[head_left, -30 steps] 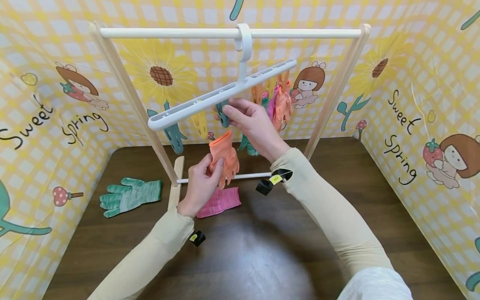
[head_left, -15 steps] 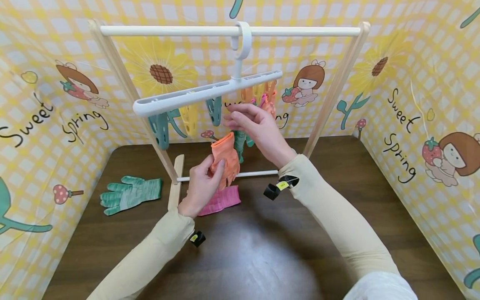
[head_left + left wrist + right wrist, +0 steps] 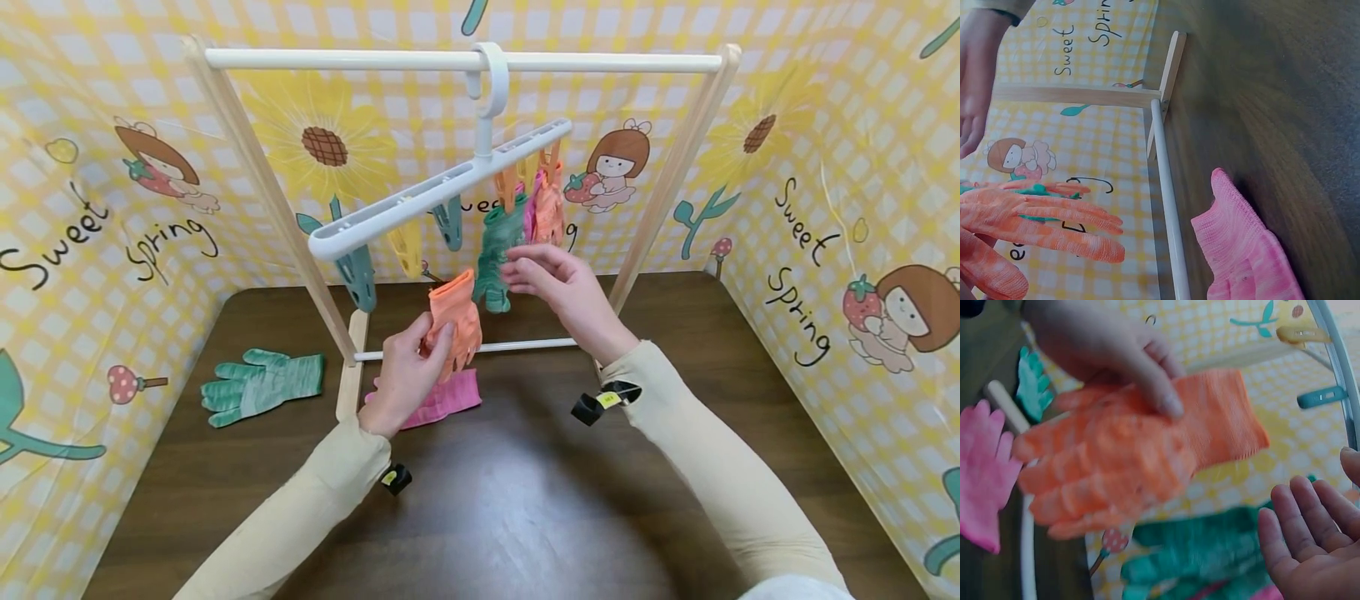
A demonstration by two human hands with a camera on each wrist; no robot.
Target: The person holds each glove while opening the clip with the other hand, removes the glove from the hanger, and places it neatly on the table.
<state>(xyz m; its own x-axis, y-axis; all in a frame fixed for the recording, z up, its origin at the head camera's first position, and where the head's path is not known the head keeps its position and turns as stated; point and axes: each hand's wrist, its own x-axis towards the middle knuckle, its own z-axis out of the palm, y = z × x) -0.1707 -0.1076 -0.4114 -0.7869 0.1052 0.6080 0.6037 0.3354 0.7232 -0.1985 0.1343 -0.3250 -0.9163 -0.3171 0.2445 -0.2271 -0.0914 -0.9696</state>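
My left hand (image 3: 411,367) pinches an orange knit glove (image 3: 459,325) between thumb and fingers, its cuff up and glove fingers hanging down. In the right wrist view the left thumb lies across the orange glove (image 3: 1129,450) below its cuff. My right hand (image 3: 566,287) holds nothing; its fingers are relaxed, close in front of a green glove (image 3: 497,258) that hangs from an orange clip (image 3: 508,187). Left of it, a teal clip (image 3: 449,223), a yellow clip (image 3: 407,248) and another teal clip (image 3: 357,279) hang without gloves from the white hanger (image 3: 405,215).
The hanger hooks over the white rail (image 3: 337,59) of a wooden-legged rack. More pink and orange gloves (image 3: 550,204) hang at its right end. On the brown table (image 3: 510,500) lie a green glove (image 3: 281,383) and, behind my left hand, a pink glove (image 3: 453,398).
My right hand has left the middle teal clip and moved right and down. The hanger has swung about its hook. My left hand has shifted slightly right with the orange glove.
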